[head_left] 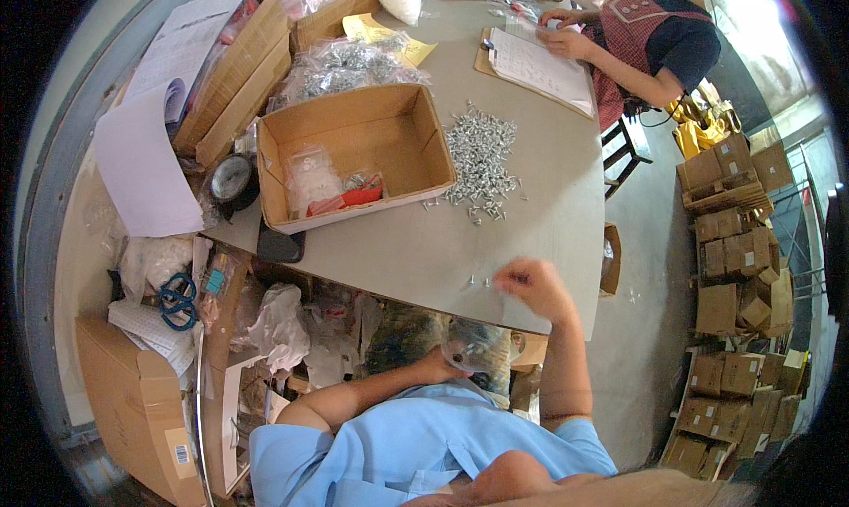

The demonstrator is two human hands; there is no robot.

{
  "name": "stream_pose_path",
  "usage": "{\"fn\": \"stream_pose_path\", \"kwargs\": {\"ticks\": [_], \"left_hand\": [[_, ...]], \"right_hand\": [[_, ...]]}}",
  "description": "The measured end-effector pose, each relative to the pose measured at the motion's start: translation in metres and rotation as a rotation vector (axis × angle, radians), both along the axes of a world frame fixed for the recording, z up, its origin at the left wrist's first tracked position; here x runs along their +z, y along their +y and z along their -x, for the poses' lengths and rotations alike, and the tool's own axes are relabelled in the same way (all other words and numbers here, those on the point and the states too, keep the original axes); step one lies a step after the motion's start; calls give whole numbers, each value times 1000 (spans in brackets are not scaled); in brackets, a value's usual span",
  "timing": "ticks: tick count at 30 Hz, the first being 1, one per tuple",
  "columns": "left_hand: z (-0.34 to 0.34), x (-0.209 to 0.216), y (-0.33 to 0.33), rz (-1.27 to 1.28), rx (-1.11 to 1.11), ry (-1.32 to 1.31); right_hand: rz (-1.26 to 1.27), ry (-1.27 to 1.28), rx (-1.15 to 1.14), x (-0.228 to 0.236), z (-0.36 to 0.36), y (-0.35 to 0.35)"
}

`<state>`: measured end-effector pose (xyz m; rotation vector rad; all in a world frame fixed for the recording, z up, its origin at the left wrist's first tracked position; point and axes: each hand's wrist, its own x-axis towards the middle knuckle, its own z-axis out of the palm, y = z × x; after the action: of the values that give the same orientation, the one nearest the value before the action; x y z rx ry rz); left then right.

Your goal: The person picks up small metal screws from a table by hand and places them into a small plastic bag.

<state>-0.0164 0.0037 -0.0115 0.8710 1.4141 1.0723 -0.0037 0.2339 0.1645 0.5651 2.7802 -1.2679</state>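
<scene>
My right hand (538, 288) is over the near right part of the grey table, smeared by motion. A few loose screws (478, 282) lie beside its fingertips; whether it holds any I cannot tell. Below the table's near edge, my left hand (433, 365) grips the side of a clear plastic bag (478, 346), which has some small pieces inside. Farther off, a spread pile of silvery screws (482, 158) lies on the table. It sits just right of an open cardboard box (358, 109) holding small plastic bags and a red item (347, 196).
Bagged hardware (349, 65) and papers (146, 158) crowd the left side. Dark blue-handled scissors (178, 301) lie there too. Across the table, a co-worker's hands (566, 37) are above a clipboard (541, 68). Stacked cartons (734, 251) stand at the right.
</scene>
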Motion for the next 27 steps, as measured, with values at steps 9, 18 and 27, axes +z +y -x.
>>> {"fn": "stream_pose_path", "kwargs": {"ticks": [9,18,27], "left_hand": [[3,-4,-2,-72,-44,90],[0,-15,-2,-90,-38,-4],[3,0,-1,-92,-29,71]], "right_hand": [[-360,338,-263,-34,75,26],[-369,148,-193,-28,40,16],[-37,-93,244,9,-28,-27]]}}
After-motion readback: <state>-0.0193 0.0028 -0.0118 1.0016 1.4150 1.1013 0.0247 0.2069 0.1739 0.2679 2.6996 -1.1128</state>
